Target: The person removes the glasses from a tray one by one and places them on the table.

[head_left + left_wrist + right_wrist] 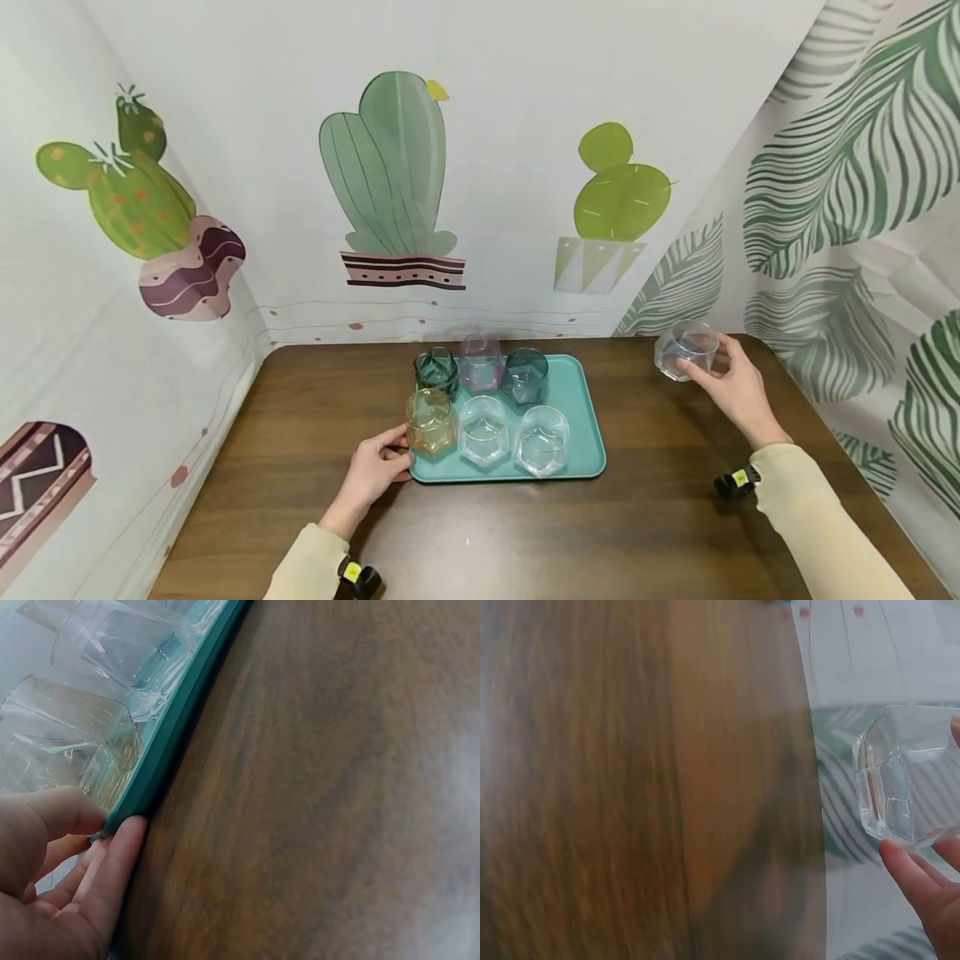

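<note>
My left hand (375, 468) pinches the near left corner of a teal tray (583, 417); in the left wrist view its thumb lies at the rim (154, 769). On the tray's front row stand an amber glass (431, 423) beside that hand, then a clear glass (483, 431) and another clear glass (542, 442). Behind them are a dark green glass (437, 372), a purple glass (481, 364) and a blue-grey glass (525, 377). At the far right, my right hand (737, 395) grips a clear faceted glass (684, 350) between thumb and fingers, over the table's back edge area.
The brown wooden table (480, 533) reaches back to a white wall covering (510, 167) printed with cacti and leaves. More printed covering closes off the left and right sides. Brown tabletop lies between the tray and the right hand. Both wrists wear small black cameras.
</note>
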Motion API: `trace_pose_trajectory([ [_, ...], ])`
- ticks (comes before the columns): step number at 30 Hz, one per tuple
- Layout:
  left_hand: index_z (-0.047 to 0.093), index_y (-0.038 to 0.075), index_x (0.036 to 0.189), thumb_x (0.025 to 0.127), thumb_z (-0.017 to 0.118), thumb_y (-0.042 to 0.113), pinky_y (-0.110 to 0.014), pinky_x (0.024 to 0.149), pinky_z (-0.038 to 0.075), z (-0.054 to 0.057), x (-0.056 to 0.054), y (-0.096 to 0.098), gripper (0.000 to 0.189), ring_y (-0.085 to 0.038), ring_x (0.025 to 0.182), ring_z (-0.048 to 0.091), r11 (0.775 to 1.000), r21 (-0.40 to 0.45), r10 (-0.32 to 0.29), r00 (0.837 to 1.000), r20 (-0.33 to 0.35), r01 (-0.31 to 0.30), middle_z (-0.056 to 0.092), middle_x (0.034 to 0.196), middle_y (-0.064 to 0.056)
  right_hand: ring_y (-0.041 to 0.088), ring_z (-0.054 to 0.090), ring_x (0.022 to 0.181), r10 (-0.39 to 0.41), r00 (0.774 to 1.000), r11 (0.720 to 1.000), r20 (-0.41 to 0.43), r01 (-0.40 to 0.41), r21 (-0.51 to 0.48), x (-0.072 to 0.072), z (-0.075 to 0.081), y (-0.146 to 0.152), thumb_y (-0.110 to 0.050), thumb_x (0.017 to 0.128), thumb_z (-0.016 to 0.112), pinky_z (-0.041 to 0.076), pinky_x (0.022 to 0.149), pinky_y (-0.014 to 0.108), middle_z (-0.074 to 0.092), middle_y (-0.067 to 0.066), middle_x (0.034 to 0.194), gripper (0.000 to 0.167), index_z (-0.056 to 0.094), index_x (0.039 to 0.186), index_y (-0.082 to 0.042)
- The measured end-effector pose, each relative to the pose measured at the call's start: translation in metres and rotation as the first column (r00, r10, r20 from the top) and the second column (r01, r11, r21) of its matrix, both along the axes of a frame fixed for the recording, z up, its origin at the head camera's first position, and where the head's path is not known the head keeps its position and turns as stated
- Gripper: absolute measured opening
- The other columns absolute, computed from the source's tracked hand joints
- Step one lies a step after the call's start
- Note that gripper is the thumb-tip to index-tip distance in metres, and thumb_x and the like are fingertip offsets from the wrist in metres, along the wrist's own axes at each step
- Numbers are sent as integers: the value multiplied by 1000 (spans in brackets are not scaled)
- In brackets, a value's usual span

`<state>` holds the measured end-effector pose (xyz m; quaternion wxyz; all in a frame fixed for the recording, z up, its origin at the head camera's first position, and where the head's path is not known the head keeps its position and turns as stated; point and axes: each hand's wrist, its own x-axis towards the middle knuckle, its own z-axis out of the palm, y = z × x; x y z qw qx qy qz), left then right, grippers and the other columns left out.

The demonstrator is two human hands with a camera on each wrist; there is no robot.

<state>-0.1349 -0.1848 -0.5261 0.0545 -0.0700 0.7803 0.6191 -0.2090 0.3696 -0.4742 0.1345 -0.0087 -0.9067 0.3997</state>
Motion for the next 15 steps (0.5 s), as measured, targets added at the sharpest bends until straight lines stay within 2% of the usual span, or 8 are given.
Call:
trace_pose_trajectory([
  [3,61,-9,139,85,68,-13,-31,62,67,-1,1,1,55,-17,77,63,999,-35,-1,1000,-15,0,65,108,-17,50,52,126,-25,1000,1000,13,25,0,0,1,6,-38,96,74,37,73,-5,49,33,144,81,36,156,1],
  [8,61,-9,139,85,66,-13,-31,59,67,0,3,3,54,-19,78,64,993,-114,-36,997,-71,28,64,108,-18,50,51,128,-57,998,998,38,57,10,-1,-1,14,-40,97,73,37,71,-1,48,34,145,84,33,158,0],
  [11,61,-9,139,85,66,-13,-31,58,66,1,4,4,54,-19,77,63,990,-134,-50,995,-87,38,63,108,-17,51,51,127,-70,996,998,48,69,13,-3,-3,18,-42,97,71,38,71,3,47,34,145,84,33,158,1],
  [15,61,-9,138,86,65,-14,-30,56,66,3,5,6,53,-17,74,61,987,-151,-70,991,-111,53,63,108,-17,51,50,126,-91,993,996,74,90,20,-6,-8,24,-44,98,69,40,74,15,46,35,145,85,31,159,2],
])
